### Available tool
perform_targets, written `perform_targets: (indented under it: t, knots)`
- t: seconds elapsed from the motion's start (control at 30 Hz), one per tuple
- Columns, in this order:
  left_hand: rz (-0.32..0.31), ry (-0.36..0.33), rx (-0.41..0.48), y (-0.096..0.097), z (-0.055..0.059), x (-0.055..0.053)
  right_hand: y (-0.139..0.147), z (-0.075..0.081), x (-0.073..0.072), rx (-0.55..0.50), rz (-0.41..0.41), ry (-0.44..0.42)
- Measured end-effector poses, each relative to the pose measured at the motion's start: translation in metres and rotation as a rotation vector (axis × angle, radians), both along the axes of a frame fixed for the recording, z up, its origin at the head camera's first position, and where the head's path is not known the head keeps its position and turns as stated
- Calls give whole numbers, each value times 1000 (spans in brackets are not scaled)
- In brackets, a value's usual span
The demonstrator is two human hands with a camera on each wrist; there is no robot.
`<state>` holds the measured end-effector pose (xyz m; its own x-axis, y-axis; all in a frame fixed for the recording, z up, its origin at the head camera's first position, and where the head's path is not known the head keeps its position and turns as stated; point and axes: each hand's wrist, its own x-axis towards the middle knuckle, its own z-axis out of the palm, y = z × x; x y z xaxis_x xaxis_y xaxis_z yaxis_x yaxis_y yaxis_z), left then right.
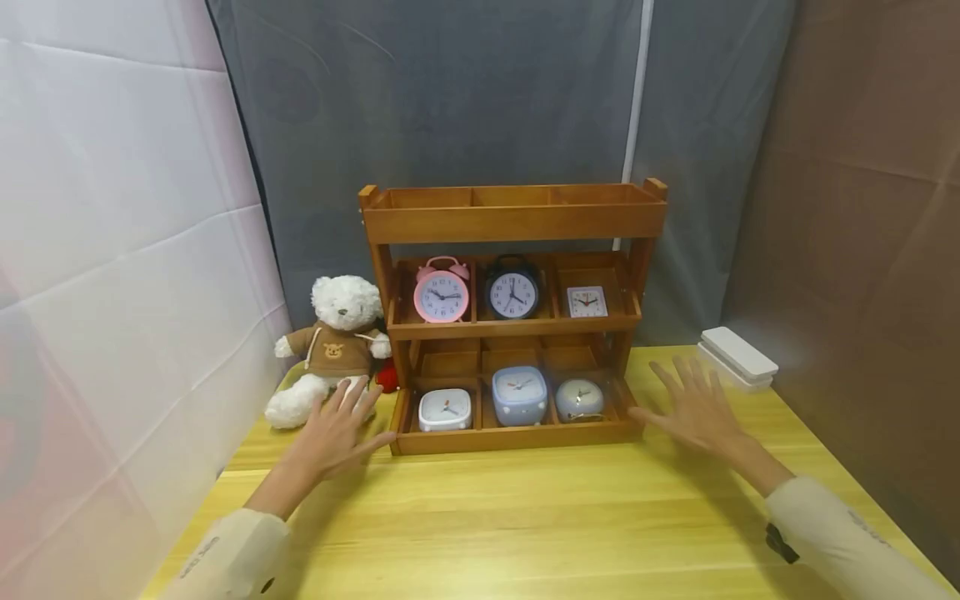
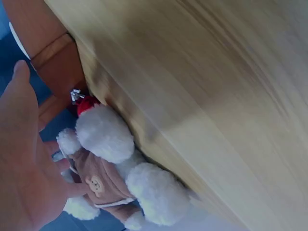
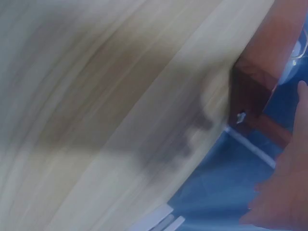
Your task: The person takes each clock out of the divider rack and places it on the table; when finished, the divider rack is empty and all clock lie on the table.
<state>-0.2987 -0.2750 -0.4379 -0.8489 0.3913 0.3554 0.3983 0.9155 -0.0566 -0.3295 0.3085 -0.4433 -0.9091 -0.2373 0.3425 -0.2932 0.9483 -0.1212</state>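
Note:
A tiered wooden shelf (image 1: pixel 517 223) stands at the middle of the table. Its middle tier holds a pink twin-bell alarm clock (image 1: pixel 442 295), a black alarm clock (image 1: pixel 513 293) and a small square clock (image 1: pixel 587 302). In the bottom tier are a white clock (image 1: pixel 445 410), a blue clock (image 1: pixel 519 395) and a round grey-blue clock (image 1: pixel 580 401). My left hand (image 1: pixel 330 437), fingers spread, is by the shelf's lower left corner. With fingers also spread, my right hand (image 1: pixel 697 414) is by the lower right corner. Both hold nothing; whether the thumbs touch the shelf I cannot tell.
A white teddy bear (image 1: pixel 334 350) in a brown hoodie sits left of the shelf, with a red object (image 1: pixel 387 377) beside it. White stacked blocks (image 1: pixel 738 358) lie at the back right. Curtains (image 1: pixel 450 92) enclose the wooden table (image 1: pixel 510 517).

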Motion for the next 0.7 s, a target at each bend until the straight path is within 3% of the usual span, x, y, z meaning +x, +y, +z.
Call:
perform_targets:
  t: [0.17, 0.43, 0.57, 0.7]
  knots:
    - [-38, -38, 44, 13, 3, -2, -14, 4, 2, -19, 17, -33]
    - [-76, -74, 98, 24, -4, -10, -38, 4, 6, -61, 66, -54]
    - [-62, -132, 139, 28, -7, -14, -48, 2, 5, -96, 91, -64]
    - [-27, -237, 213, 32, -10, -20, -53, 1, 1, -112, 114, -53]
